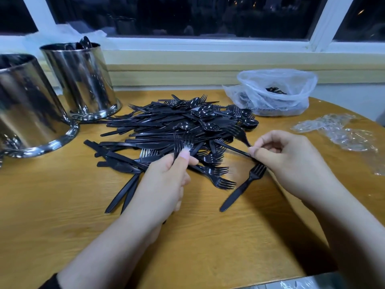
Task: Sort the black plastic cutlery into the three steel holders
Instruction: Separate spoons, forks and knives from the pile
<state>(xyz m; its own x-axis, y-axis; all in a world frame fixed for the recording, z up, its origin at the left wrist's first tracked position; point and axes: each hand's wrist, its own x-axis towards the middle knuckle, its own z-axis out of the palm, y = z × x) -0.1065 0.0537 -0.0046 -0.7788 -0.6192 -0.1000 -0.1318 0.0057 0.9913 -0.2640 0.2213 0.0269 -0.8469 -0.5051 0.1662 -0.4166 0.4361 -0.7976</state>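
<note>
Unmarked black forks, plain steel holders

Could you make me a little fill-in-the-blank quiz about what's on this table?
1. The left hand holds a bunch of black plastic ____.
2. The shiny steel holders stand on the ____ side of the round wooden table.
3. The clear plastic bag lies beyond the pile of black plastic cutlery, below the ____.

Missing words: forks; left; window
</note>
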